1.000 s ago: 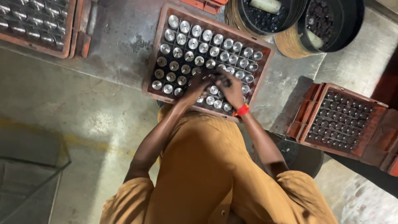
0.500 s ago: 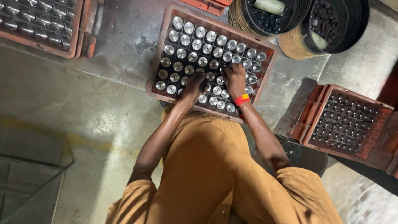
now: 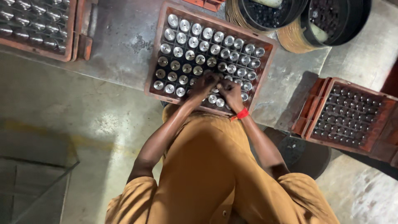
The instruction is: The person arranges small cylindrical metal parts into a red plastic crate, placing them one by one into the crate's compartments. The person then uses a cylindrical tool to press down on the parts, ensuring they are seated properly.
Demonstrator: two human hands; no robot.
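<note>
Left hand point(image 3: 202, 85) and right hand point(image 3: 230, 93) side by side, fingers curled down onto shiny metal cylinders point(image 3: 216, 100) in near edge of reddish gridded crate point(image 3: 154, 62), actual grasp cannot be told, red wristband point(image 3: 240, 114) on right wrist

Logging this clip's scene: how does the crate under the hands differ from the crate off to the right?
The centre crate holds bright silver-topped cylinders; the right crate holds dark pieces. Both hands, left hand and right hand, rest on the centre crate; the right crate is untouched. The centre crate looks larger in view. Both are reddish-brown with grid cells.
</note>
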